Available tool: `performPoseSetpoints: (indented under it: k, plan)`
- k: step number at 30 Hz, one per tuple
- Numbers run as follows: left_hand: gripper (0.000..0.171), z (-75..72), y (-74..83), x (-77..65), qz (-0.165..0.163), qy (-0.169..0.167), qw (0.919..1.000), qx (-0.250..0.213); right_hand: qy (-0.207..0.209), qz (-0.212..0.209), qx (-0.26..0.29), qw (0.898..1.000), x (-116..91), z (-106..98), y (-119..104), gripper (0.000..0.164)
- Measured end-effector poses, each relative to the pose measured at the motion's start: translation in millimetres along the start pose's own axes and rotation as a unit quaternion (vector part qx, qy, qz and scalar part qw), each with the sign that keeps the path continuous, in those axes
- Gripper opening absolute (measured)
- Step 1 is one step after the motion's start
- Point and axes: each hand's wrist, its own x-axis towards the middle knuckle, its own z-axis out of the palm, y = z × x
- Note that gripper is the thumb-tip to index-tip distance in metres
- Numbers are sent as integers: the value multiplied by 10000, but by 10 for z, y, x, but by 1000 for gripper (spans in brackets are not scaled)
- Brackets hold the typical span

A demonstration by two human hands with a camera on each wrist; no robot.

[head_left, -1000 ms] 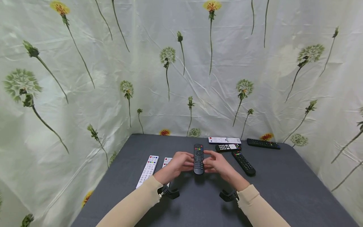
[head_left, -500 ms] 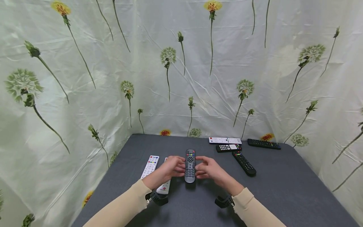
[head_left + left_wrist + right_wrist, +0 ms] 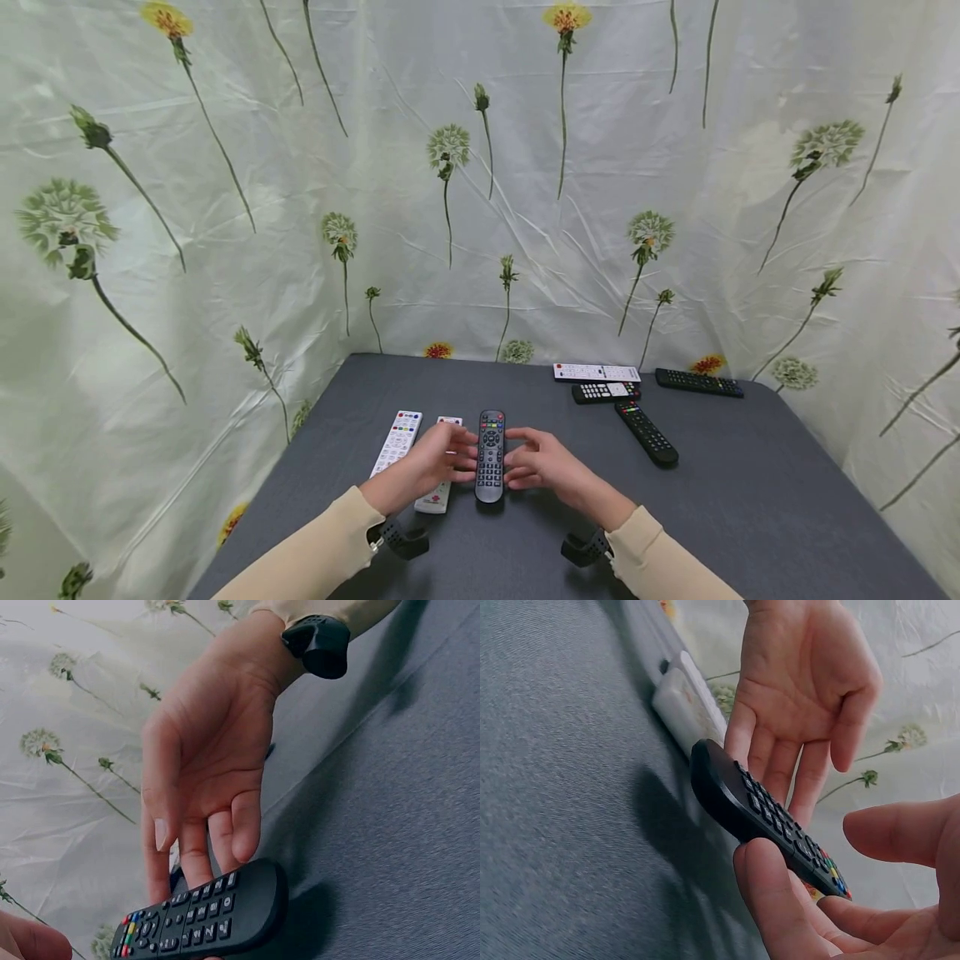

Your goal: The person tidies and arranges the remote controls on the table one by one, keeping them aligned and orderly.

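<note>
A dark remote control [image 3: 491, 457] with coloured buttons near its far end is carried between both hands, just above the grey table [image 3: 517, 558]. In the left wrist view, straight fingertips of my left hand [image 3: 217, 742] meet the long edge of the remote control [image 3: 202, 919], and the thumb stays off it. My right hand [image 3: 553, 468] has its fingers at the opposite edge. In the right wrist view those fingers bend gently against the side of the remote control [image 3: 724, 784], with the thumb apart. A white remote control [image 3: 433, 500] lies partly hidden behind my left hand.
Another white remote control [image 3: 396, 442] lies at left. Towards the back right are a white remote control [image 3: 596, 372], a black one with white buttons [image 3: 604, 392], a slanted black one [image 3: 647, 433] and a long black one [image 3: 697, 382]. A flowered curtain [image 3: 480, 208] hangs behind.
Both hands have brought the dark remote control to the left, nearer to me and lower. The other remote controls have stayed in place.
</note>
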Motion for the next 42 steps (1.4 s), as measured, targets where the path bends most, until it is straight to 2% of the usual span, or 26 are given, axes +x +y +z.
performPoseSetpoints:
  k: [7,21,28,42]
  plan:
    - [48,6,-50,-49,-37,61,10000,53,-55,47,36,10000,16,40,69,60]
    - [48,-1,-44,-58,12,36,10000,21,-20,275,237,9993,27,55,105,62]
    - [49,7,-64,-59,20,-94,10000,13,-1,410,262,9988,51,45,163,58]
    - [52,30,-70,-64,-38,-46,10000,-20,56,414,265,9988,62,63,209,56]
